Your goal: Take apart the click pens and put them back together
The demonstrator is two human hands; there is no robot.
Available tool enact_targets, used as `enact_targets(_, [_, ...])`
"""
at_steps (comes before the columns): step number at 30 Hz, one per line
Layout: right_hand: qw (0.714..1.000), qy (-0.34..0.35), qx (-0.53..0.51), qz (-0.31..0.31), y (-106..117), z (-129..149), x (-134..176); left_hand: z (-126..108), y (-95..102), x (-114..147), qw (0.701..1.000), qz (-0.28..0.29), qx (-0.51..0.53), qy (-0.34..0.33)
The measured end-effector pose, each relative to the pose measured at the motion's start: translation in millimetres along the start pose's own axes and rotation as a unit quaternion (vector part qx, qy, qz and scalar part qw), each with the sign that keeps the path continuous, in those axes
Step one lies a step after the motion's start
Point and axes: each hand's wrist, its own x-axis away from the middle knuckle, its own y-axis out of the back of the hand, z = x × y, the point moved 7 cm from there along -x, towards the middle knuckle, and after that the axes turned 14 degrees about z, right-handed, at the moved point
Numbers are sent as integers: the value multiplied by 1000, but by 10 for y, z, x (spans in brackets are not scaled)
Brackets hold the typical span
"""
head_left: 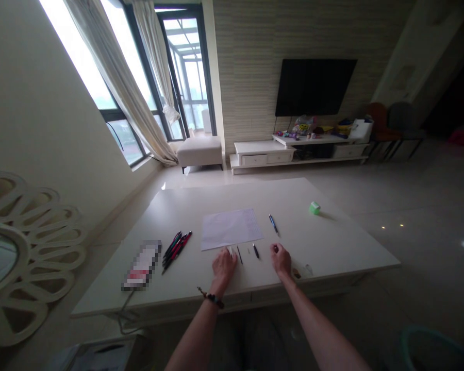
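Just right of my left hand (224, 265), farther from my right hand (281, 259), a thin rod (239, 255) points forward; I can't tell if either grips anything.

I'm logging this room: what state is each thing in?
Bare left hand: palm down
Bare right hand: loosely curled
White rectangular paper sheet: flat
Slim blue pen: lying
Thin dark rod: lying
Short black pen piece: lying
Dark and red pens: heaped
Black rectangular television: screen dark
Cream fabric curtains: gathered
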Motion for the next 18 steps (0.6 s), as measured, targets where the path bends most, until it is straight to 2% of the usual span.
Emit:
enact_targets(3, [1000,5,-4,-1,35,10,16,41,-19,15,1000,-13,8,-11])
enact_targets(7, [999,39,-23,17,0,154,104,190,14,140,990,-85,109,-38])
enact_targets(9, [994,80,-9,70,-132,366,184,248,23,188,977,-124,166,-48])
enact_targets(12, [974,126,83,166,-421,747,336,276,26,208,964,-164,199,-60])
enact_targets(15, [956,120,161,214,-638,1006,423,216,46,219,962,-190,170,-102])
enact_targets(18, [949,99,174,244,-756,1107,409,147,64,252,957,-203,141,-149])
